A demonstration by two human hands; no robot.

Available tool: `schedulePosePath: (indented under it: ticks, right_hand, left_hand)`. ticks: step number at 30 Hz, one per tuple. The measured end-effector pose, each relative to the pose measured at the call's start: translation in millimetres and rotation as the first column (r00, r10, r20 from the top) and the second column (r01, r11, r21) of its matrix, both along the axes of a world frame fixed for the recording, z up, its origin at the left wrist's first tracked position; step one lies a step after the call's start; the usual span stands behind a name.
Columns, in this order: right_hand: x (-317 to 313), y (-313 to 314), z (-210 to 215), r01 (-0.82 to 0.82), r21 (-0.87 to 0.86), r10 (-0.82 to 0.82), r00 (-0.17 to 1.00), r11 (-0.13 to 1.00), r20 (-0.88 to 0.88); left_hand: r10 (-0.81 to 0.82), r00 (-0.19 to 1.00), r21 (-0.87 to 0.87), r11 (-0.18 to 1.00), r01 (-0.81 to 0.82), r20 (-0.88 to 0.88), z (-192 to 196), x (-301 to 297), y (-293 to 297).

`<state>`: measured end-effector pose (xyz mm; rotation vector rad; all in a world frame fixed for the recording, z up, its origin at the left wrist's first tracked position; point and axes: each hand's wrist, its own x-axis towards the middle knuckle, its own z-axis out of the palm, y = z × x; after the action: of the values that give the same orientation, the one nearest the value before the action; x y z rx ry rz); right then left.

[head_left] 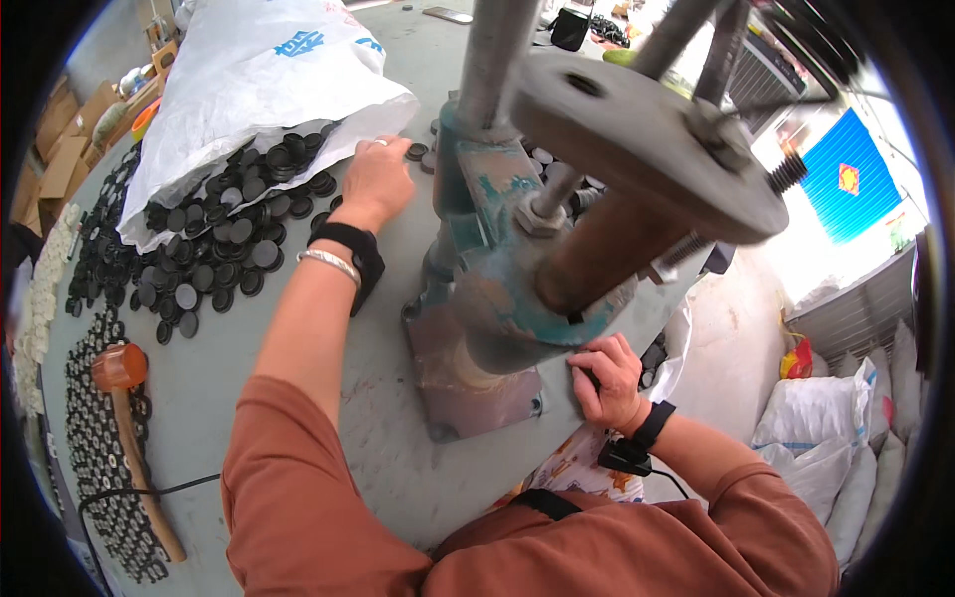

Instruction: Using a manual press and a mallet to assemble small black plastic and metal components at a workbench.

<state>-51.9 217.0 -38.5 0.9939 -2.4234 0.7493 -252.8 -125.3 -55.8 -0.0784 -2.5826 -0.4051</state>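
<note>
My left hand [378,184] is at the mouth of a white woven sack [269,90], on the left of a manual press [507,269]. Its fingers curl downward, and what they hold, if anything, is hidden. Round black caps [214,244] spill from the sack in a heap beside that hand. Beyond the fingertips lie a few loose caps [417,151]. At the table's near right edge, by the press base, my right hand [609,383] is closed with bent fingers. A dark bit shows between its thumb and fingers, too small to name.
The heavy press arm [647,139] juts over the grey table [388,388]. On the left, a mallet [121,368] lies on rows of small round parts [95,418], with a black cable [189,486] across its handle. White sacks [816,413] stand on the floor at right.
</note>
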Motion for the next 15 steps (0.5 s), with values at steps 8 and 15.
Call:
schedulePosePath:
  ticks: [8, 15]
  right_hand:
    - [-0.3, 0.8, 2.3, 0.008, 0.046, -0.009, 1.0, 0.999, 0.015]
    - [0.0, 6.3, -1.7, 0.032, 0.024, -0.032, 0.999, 0.999, 0.021]
  left_hand:
    - [-0.188, 0.845, -0.096, 0.958, 0.27, 0.5, 36.1, -15.8, 0.4]
    - [-0.091, 0.937, -0.515, 0.815, 0.266, 0.338, 24.3, 37.1, -54.7]
